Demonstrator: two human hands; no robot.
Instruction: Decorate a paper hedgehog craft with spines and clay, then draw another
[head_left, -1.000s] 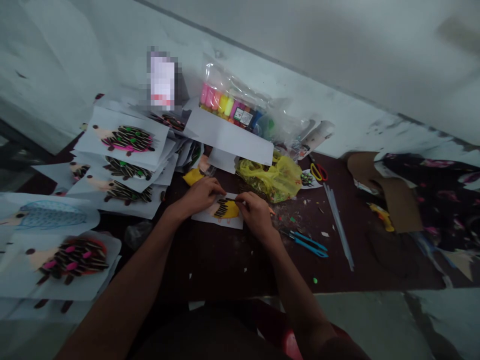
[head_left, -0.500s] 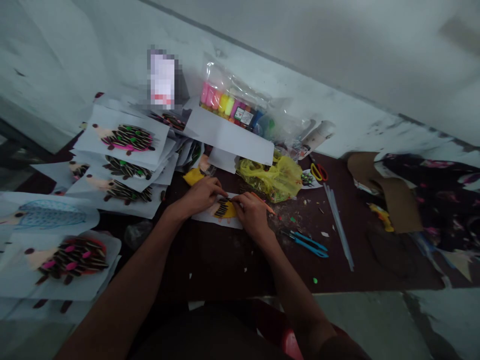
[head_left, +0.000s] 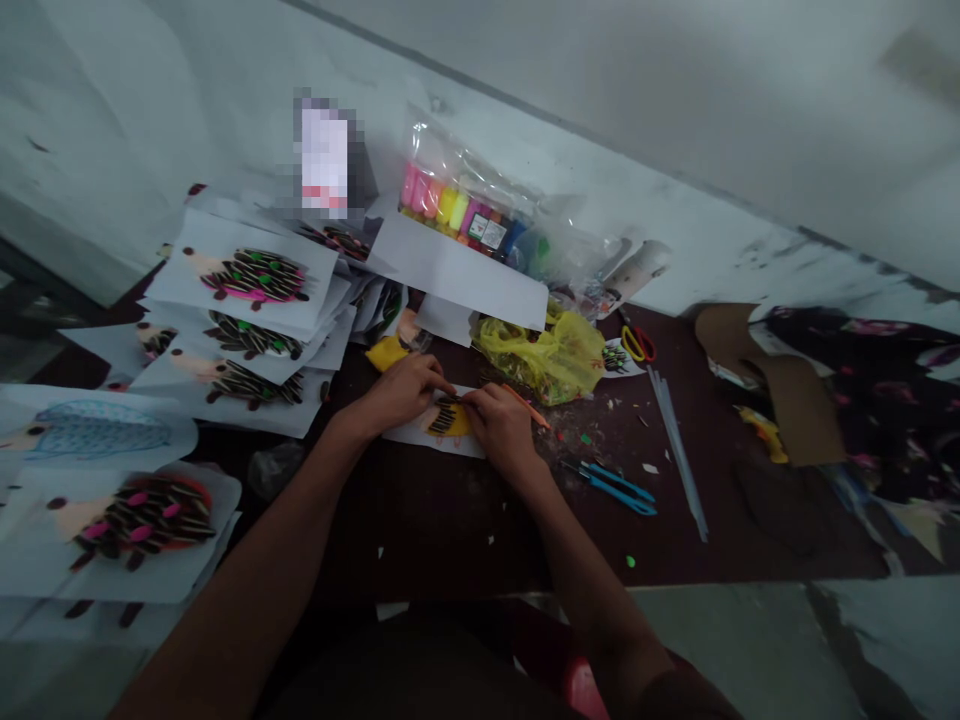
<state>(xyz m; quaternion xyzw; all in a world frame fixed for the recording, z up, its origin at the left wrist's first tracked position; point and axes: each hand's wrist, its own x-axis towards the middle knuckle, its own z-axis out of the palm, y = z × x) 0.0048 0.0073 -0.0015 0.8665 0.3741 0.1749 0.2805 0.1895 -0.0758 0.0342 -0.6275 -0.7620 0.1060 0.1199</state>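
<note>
A small white sheet (head_left: 405, 434) lies on the dark table under both my hands. On it is a hedgehog picture (head_left: 454, 421) with a yellow body and rows of striped seeds, apparently sunflower seeds. My left hand (head_left: 405, 388) rests over the sheet's upper left, its fingers stretched toward the top of the seed rows. From the right, my right hand (head_left: 504, 425) reaches in with thumb and fingers pinched at a small dark seed at the yellow body's upper edge. The fingertips of both hands almost meet there. A yellow lump (head_left: 386, 353) sits just beyond my left hand.
Finished-looking hedgehog sheets (head_left: 255, 290) are stacked at left. Behind my hands are a yellow plastic bag (head_left: 555, 355) and a clear bag of coloured clay (head_left: 457, 210). To the right lie an orange pencil (head_left: 527, 406), blue snips (head_left: 619, 488), scissors (head_left: 637, 345) and glue sticks (head_left: 679, 455).
Hardly anything differs. The fingertips shift very slightly at the upper edge of the yellow body; the sheet and the things around it stay in place.
</note>
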